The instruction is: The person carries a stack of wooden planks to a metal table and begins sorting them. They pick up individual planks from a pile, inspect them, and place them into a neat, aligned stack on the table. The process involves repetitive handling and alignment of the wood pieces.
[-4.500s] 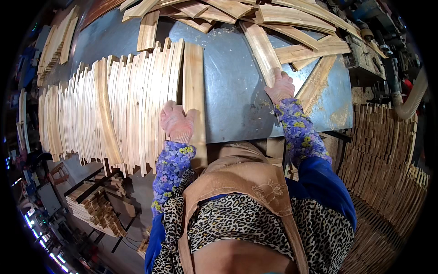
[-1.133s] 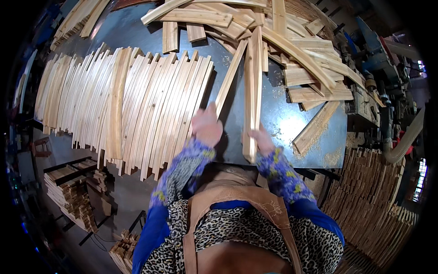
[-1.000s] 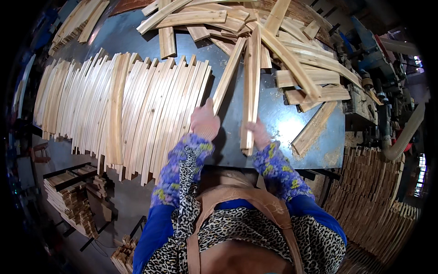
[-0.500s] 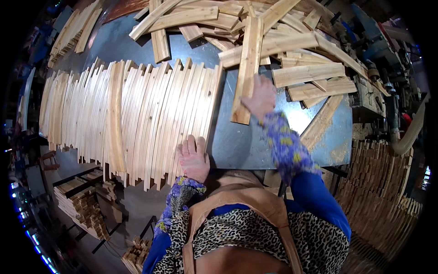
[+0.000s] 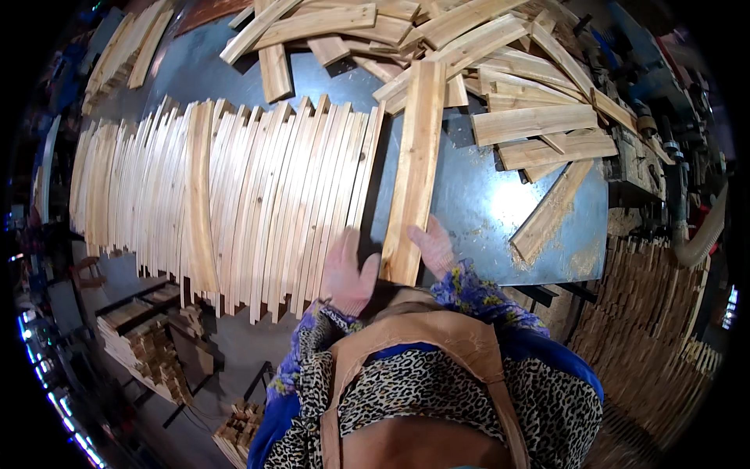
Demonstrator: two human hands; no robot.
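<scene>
A long flat wooden board (image 5: 415, 164) lies lengthwise in front of me on the metal table (image 5: 476, 227), its near end at the table's front edge. My right hand (image 5: 433, 247) grips the right edge of that board near its close end, thumb over the top face and fingers along the side. To the left of the board, my left hand (image 5: 349, 273) is open, thumb spread away from the fingers, by the near right end of a row of wooden slats (image 5: 266, 195). These slats stand on edge, packed side by side. One wider board (image 5: 201, 195) rests across their tops.
A loose heap of boards (image 5: 469, 47) covers the far side of the table. Another board (image 5: 551, 211) lies at the right, beside sawdust (image 5: 584, 262). Stacked wood (image 5: 648, 313) stands right of the table, and more stacks (image 5: 148, 352) sit below left. A hose (image 5: 703, 242) hangs at the right.
The board has slid toward me, out from the heap. My right hand has come back with it to the near end. My left hand has shifted slightly right, thumb now spread.
</scene>
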